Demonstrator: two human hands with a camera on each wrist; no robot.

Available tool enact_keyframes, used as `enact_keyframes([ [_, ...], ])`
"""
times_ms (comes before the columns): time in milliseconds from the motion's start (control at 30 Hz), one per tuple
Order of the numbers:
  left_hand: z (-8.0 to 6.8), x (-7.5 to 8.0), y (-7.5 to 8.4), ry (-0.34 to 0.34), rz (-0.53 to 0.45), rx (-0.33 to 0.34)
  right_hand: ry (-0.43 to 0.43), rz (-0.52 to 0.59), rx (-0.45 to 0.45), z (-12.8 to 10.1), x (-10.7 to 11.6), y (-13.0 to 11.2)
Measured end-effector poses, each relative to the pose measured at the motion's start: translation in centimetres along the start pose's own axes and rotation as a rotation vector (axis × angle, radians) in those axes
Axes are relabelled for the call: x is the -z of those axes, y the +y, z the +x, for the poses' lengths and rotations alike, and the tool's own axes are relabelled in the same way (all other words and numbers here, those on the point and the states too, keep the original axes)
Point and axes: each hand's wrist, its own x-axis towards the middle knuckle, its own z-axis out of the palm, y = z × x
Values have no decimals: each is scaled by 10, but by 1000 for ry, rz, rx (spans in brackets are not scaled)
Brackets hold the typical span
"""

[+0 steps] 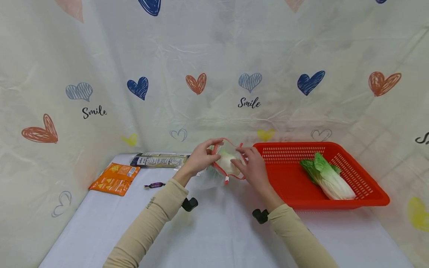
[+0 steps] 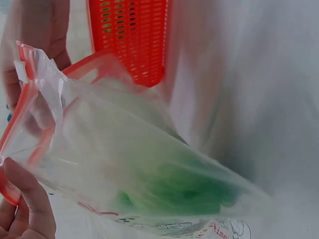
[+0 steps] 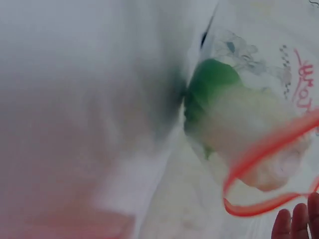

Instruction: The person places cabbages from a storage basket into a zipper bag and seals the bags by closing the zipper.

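Note:
A clear zip bag (image 1: 225, 162) with a red seal rim sits open at the table's middle, a green-and-white cabbage (image 2: 164, 174) inside it. My left hand (image 1: 200, 158) pinches the left side of the rim, and my right hand (image 1: 252, 166) pinches the right side. In the left wrist view the bag (image 2: 124, 164) fills the frame with my thumb (image 2: 30, 199) at the rim. The right wrist view shows the cabbage (image 3: 224, 114) through the plastic, the red rim (image 3: 269, 169), and my fingertips (image 3: 299, 221) at the bottom right.
A red perforated basket (image 1: 365, 186) stands to the right with a second cabbage (image 1: 326, 176) in it. An orange snack packet (image 1: 114, 178), a dark noodle packet (image 1: 159, 160) and a small purple candy (image 1: 154, 185) lie at the left. Heart-patterned sheeting hangs behind.

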Motion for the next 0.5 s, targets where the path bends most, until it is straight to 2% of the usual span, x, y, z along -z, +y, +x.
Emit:
enact_keyframes([
  [100,0,-1,1,-25,19,4,18,90,-96,4,6,0],
  [200,0,0,1,-58,18,12,-23,114,-170,8,11,1],
  [367,-1,2,3,-95,27,13,-165,110,-171,12,16,2],
  [500,-2,5,3,-120,53,-1,-204,123,-189,14,16,7],
])
